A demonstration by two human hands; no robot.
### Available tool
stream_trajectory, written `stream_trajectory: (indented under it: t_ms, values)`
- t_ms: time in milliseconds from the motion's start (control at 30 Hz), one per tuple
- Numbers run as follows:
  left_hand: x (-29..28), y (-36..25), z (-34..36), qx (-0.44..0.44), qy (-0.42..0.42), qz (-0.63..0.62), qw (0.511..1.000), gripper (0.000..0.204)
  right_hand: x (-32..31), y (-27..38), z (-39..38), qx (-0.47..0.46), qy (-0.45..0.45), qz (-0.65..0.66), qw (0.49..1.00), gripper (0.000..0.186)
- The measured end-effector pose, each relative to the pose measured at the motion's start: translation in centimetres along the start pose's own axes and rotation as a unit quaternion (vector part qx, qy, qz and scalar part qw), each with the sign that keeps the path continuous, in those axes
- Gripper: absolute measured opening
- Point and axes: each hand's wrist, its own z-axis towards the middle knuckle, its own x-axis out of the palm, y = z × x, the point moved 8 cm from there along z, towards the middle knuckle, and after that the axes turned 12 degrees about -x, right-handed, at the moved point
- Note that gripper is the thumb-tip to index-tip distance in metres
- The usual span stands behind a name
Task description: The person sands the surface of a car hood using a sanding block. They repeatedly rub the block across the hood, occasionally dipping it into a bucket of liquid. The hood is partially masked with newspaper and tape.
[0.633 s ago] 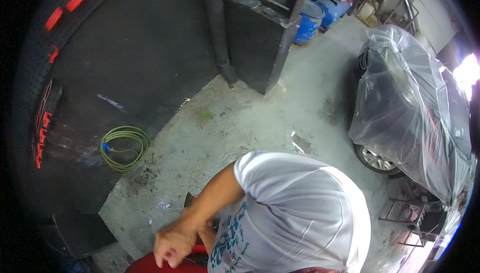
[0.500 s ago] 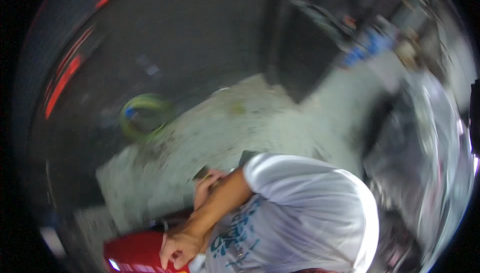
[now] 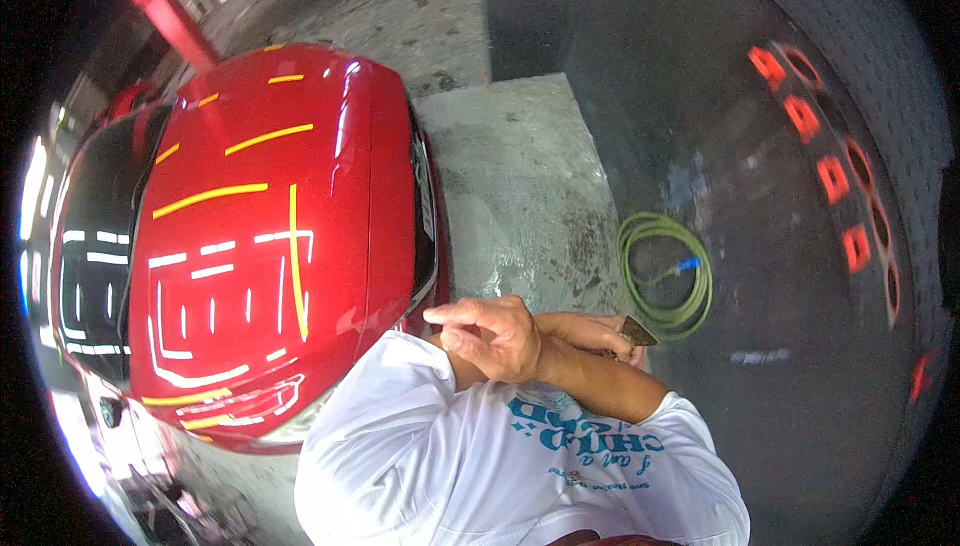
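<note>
My forearms cross in front of my white shirt. My right hand [image 3: 493, 334] reaches over to the left, fingers apart with nothing seen in it, just off the front of a red car [image 3: 340, 161]. Yellow tape strips [image 3: 297, 266] lie in lines on the car's glossy hood. Beneath my right forearm, my left hand [image 3: 608, 336] points right and is closed on a small dark flat piece [image 3: 638, 331]. Part of that hand is hidden by the right forearm, and the piece's kind cannot be made out.
A coiled green hose [image 3: 628, 276] with a blue fitting lies on the dark floor to the right. Pale, stained floor [image 3: 510, 176] runs between car and dark area. A dark wall with red and orange shapes [image 3: 832, 181] curves along the right. A red post [image 3: 165, 6] stands far left.
My view has swung left and the blur has cleared. The red car, only a corner before, now fills the left side, while the hose has shifted to the right. My arms stay crossed.
</note>
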Motion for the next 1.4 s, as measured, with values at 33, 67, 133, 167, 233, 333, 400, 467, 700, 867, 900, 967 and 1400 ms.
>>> stream_trajectory:
  t_ms: [33, 67, 133, 167, 233, 333, 400, 467, 700, 867, 900, 967, 1400]
  values:
    - [-2.3, -1.0, 0.8, 0.011, -0.006, -0.009, 1.000, 0.023, -1.7, -1.8, 0.8, 0.004, 0.004, 0.014, 1.000, 0.027]
    - [-4.2, -1.6, 1.3, 0.019, -0.012, -0.024, 0.999, 0.023, -3.1, -3.5, 1.6, 0.013, 0.022, 0.033, 0.999, 0.026]
    - [-9.0, -3.1, 1.2, 0.032, -0.042, -0.044, 0.998, 0.024, -4.3, -6.4, 3.8, 0.018, 0.059, 0.090, 0.994, 0.026]
    - [-11.9, -4.0, 1.0, 0.040, -0.055, -0.050, 0.996, 0.024, -4.6, -7.8, 4.6, 0.017, 0.072, 0.109, 0.991, 0.026]
    - [-18.4, -5.2, 0.2, 0.050, -0.077, -0.053, 0.994, 0.025, -5.4, -12.0, 6.3, 0.046, 0.112, 0.148, 0.982, 0.025]
    - [-29.1, -7.1, -2.0, 0.056, -0.100, -0.051, 0.992, 0.026, -7.5, -19.8, 10.4, 0.068, 0.157, 0.177, 0.969, 0.023]
    - [-36.0, -9.1, -3.8, 0.067, -0.109, -0.048, 0.991, 0.026, -9.4, -25.0, 14.7, 0.035, 0.178, 0.168, 0.969, 0.022]
    - [-41.1, -11.2, -6.3, 0.081, -0.111, -0.055, 0.989, 0.025, -10.2, -29.6, 20.0, 0.053, 0.172, 0.174, 0.968, 0.021]
    - [-58.7, -17.9, -14.7, 0.122, -0.121, -0.121, 0.978, 0.022, -15.6, -42.1, 34.5, 0.068, 0.125, 0.206, 0.968, 0.019]
    - [-75.6, -22.3, -17.8, 0.123, -0.154, -0.091, 0.976, 0.021, -19.7, -52.9, 44.0, 0.013, 0.163, 0.226, 0.960, 0.019]
    - [-79.4, -24.2, -18.3, 0.122, -0.166, -0.078, 0.975, 0.021, -21.0, -55.0, 46.8, -0.016, 0.152, 0.235, 0.960, 0.019]
    - [-85.2, -26.0, -20.3, 0.117, -0.186, -0.069, 0.973, 0.021, -23.1, -58.9, 51.6, -0.048, 0.169, 0.249, 0.953, 0.019]
    - [-119.5, -28.4, -38.6, 0.145, -0.277, -0.149, 0.938, 0.020, -23.6, -85.4, 74.6, -0.022, 0.278, 0.351, 0.894, 0.019]
